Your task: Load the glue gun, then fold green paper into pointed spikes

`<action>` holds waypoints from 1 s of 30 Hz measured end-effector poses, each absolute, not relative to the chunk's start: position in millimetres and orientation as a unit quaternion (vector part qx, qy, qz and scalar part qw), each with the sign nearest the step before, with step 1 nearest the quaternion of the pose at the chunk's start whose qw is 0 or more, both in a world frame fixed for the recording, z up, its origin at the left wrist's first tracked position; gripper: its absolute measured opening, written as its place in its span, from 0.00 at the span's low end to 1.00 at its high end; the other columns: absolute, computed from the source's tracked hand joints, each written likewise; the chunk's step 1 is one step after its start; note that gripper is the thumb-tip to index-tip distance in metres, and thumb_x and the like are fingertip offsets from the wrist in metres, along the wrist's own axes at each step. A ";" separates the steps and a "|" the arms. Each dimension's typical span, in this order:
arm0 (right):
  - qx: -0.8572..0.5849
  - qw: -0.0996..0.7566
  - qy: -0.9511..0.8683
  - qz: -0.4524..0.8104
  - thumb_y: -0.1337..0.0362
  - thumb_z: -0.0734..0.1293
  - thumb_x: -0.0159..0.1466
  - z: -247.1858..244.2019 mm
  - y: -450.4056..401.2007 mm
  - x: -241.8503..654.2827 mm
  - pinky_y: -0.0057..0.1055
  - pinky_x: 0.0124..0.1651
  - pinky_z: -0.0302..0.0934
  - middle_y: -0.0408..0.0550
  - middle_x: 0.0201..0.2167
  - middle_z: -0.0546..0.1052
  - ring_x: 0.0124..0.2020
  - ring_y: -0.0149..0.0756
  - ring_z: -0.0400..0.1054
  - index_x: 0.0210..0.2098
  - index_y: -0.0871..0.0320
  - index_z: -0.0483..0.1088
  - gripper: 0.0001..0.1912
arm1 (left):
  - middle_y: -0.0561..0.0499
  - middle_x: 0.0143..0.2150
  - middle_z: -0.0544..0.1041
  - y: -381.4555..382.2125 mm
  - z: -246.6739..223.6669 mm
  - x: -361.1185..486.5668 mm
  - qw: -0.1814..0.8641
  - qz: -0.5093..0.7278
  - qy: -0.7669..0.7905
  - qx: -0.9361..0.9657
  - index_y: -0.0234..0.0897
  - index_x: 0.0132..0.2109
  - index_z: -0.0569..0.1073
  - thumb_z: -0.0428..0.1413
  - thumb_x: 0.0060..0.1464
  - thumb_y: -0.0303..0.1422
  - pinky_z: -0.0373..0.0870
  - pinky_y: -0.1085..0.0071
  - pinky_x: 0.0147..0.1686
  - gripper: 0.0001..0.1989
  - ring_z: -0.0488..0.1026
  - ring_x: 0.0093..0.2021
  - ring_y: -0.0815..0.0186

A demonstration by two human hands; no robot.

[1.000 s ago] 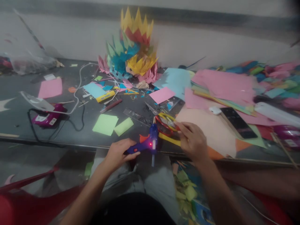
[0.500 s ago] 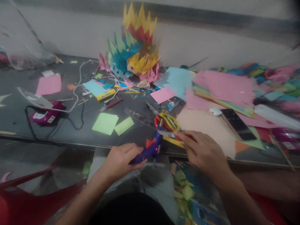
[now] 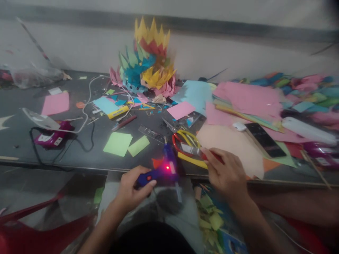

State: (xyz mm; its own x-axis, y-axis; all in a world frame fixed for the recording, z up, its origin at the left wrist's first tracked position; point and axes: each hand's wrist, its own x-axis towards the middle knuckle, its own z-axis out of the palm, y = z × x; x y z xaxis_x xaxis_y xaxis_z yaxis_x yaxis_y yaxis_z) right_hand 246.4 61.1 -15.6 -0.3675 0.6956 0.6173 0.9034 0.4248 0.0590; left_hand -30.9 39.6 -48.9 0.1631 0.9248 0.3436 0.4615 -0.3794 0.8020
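My left hand (image 3: pixel 132 188) is closed around the handle of a blue hot glue gun (image 3: pixel 157 174) with an orange trigger. Its red light glows, its nozzle points away from me over the table's edge, and a clear glue stick (image 3: pixel 179 194) pokes out of its back end. In my right hand (image 3: pixel 225 169) is a red-handled knife (image 3: pixel 194 150), its wide flat blade pointing left. The blade lies over scissors (image 3: pixel 189 137) with red and yellow handles. A yellow strip (image 3: pixel 192 160) sits just below the blade. Glue gun and knife are apart.
A spiky folded-paper model (image 3: pixel 150 63) stands by the wall. Green paper pieces (image 3: pixel 118 143) lie left of the scissors. Stacked pink sheets (image 3: pixel 246 100), a phone (image 3: pixel 265 139) and a white earphone case (image 3: pixel 239 126) are on the right. A purple power strip (image 3: pixel 57 135) with cords sits left.
The glue gun has moved left, away from the knife blade, and turned so its light and glue stick show more. My right hand still holds the knife near the scissors.
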 end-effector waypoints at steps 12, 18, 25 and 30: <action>-0.528 0.453 -0.718 -0.009 0.71 0.59 0.63 -28.6 50.9 202.9 0.39 0.45 0.63 0.53 0.41 0.71 0.43 0.41 0.66 0.56 0.53 0.63 0.21 | 0.57 0.21 0.61 45.1 -31.7 -0.2 0.664 0.616 0.400 0.140 0.36 0.31 0.65 0.54 0.49 0.48 0.54 0.82 0.14 0.18 0.58 0.19 0.76; -0.520 0.485 -0.697 0.087 0.70 0.60 0.63 -30.0 45.2 165.6 0.34 0.45 0.64 0.52 0.42 0.71 0.44 0.37 0.67 0.56 0.54 0.62 0.22 | 0.56 0.24 0.61 38.5 -25.1 16.9 0.720 0.594 0.351 0.074 0.37 0.33 0.67 0.53 0.53 0.48 0.55 0.84 0.13 0.17 0.58 0.21 0.75; -0.499 0.474 -0.718 0.106 0.71 0.59 0.63 -38.4 40.7 146.4 0.30 0.40 0.66 0.50 0.40 0.70 0.40 0.34 0.68 0.58 0.51 0.61 0.24 | 0.52 0.27 0.69 29.1 -29.3 30.6 0.732 0.583 0.353 0.017 0.35 0.31 0.70 0.55 0.51 0.47 0.64 0.79 0.19 0.17 0.67 0.25 0.72; -0.474 0.475 -0.731 0.126 0.72 0.58 0.62 -37.8 35.9 141.9 0.29 0.35 0.67 0.51 0.40 0.69 0.36 0.33 0.70 0.58 0.51 0.61 0.25 | 0.51 0.28 0.72 23.8 -38.0 37.2 0.727 0.573 0.377 0.027 0.35 0.34 0.72 0.57 0.48 0.48 0.65 0.76 0.23 0.19 0.68 0.26 0.70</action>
